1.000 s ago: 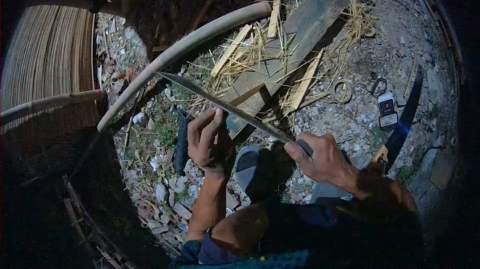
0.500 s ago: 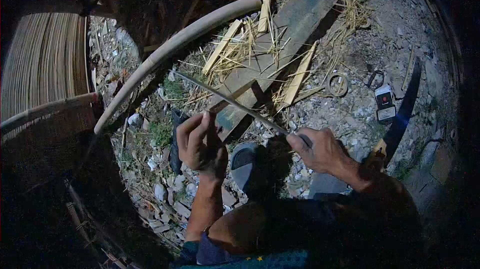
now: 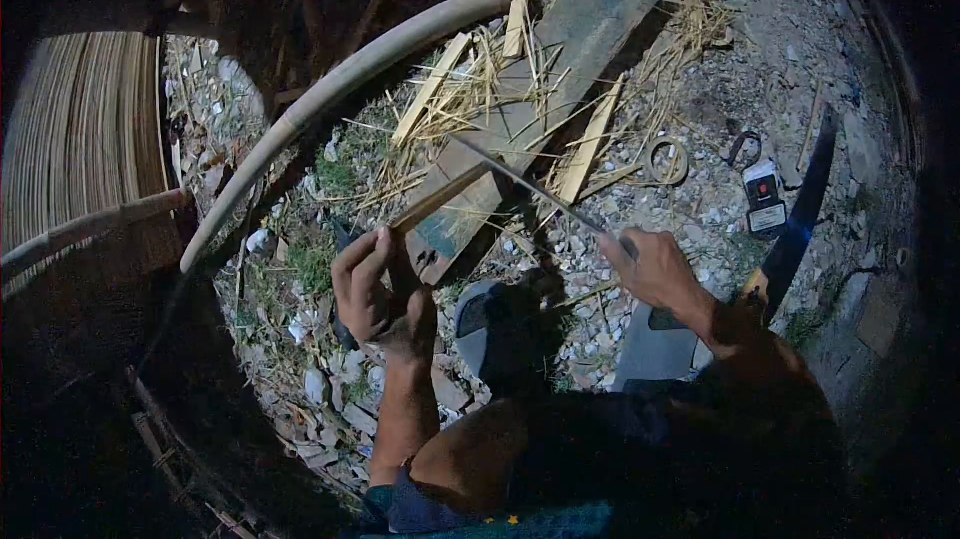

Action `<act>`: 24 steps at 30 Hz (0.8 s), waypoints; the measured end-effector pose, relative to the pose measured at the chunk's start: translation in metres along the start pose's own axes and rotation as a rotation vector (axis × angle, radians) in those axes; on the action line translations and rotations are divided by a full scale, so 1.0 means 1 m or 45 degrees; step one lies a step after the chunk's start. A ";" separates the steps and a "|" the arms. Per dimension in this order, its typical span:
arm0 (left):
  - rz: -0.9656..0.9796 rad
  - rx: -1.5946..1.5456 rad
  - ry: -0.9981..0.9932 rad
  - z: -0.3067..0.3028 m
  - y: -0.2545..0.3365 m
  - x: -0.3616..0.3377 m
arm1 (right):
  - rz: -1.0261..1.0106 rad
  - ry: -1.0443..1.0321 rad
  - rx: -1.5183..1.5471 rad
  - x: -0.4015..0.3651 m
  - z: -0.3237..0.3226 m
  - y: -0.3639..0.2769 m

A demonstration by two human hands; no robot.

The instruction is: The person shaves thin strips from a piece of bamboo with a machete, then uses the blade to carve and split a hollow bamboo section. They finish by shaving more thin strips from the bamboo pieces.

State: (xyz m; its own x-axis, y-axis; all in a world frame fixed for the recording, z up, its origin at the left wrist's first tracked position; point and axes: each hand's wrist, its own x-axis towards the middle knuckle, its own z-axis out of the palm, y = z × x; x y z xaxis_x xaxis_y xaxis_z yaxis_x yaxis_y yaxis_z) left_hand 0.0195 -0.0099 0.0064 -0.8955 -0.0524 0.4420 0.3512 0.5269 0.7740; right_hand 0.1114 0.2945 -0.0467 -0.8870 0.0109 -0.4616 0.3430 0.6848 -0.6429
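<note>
Right hand [image 3: 655, 267]: closed around the near end of the long blade [image 3: 525, 184], knuckles up.
Left hand [image 3: 372, 289]: fingers curled, pinching the near end of a bamboo strip [image 3: 440, 196] against the thumb.
Blade axis: runs from the right hand up and to the left; its tip lies over the plank [image 3: 575, 49].
Strip axis: runs from the left hand up and to the right, towards the blade's far part.
Key relation: blade and strip form a narrow V, open towards the person; whether they touch at the far end cannot be told.
Nearer hand: the left is nearer that meeting point.
Between the hands: a sandal [image 3: 482, 324] on stony ground.
Far edge: the plank and loose straw [image 3: 470, 99].
Left edge: a bamboo pole [image 3: 340, 89] arches past, apart from the left hand.
Right edge: a curved knife [image 3: 800, 214] lies on the ground, its handle near the right forearm.
</note>
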 end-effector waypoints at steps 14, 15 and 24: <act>-0.500 -0.075 0.075 0.009 0.058 0.017 | -0.330 0.086 0.309 -0.020 -0.005 -0.085; -0.567 -0.090 0.109 0.009 0.059 0.016 | -0.278 0.044 0.342 -0.014 -0.005 -0.084; -0.609 -0.222 0.187 0.009 0.054 0.017 | -0.076 0.062 0.155 0.002 0.008 -0.052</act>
State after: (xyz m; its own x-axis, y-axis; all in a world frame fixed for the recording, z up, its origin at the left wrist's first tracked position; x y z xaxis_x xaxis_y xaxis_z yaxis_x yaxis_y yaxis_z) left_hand 0.0208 0.0248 0.0515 -0.9236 -0.3769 0.0703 -0.0356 0.2667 0.9631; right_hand 0.0946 0.2526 -0.0188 -0.9197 0.0102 -0.3925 0.3219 0.5919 -0.7390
